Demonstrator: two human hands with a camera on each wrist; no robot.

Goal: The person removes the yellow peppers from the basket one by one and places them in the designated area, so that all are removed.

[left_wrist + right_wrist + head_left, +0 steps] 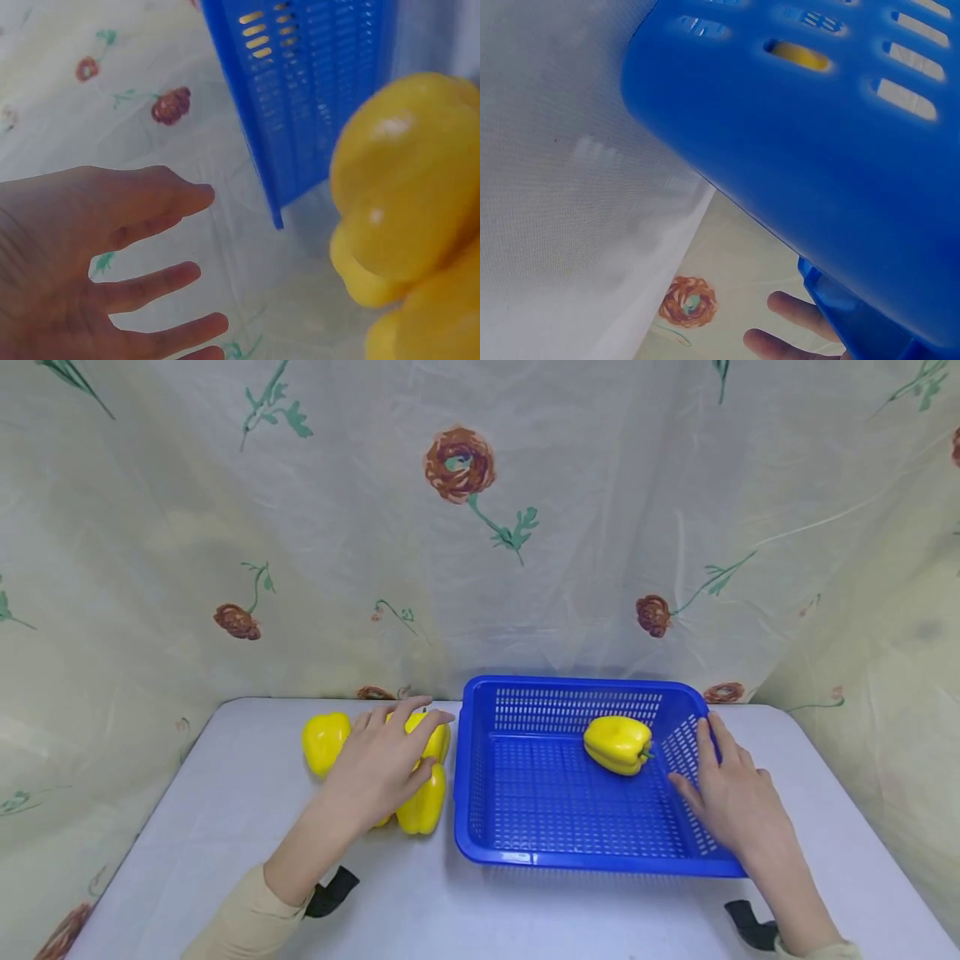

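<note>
Several yellow bell peppers (pixel 422 802) lie grouped on the table, left of a blue plastic basket (pixel 600 859). Over this group hovers my left hand (pixel 382 768), its fingers spread and partly covering the peppers. The left wrist view shows the hand (pixel 90 262) apart from the peppers (pixel 412 180), nothing in its fingers. Inside the basket, toward its right side, one yellow bell pepper (pixel 618 745) lies on its side, green stem pointing right. My right hand (pixel 738 793) holds the basket's right rim, thumb on the inner side and fingers on and outside the rim.
A white cloth covers the table (pixel 202 852). Behind and around it hangs a pale curtain (pixel 540 568) with a floral print. A black strap (pixel 332 892) hangs by my left wrist, another black strap (pixel 750 927) by my right.
</note>
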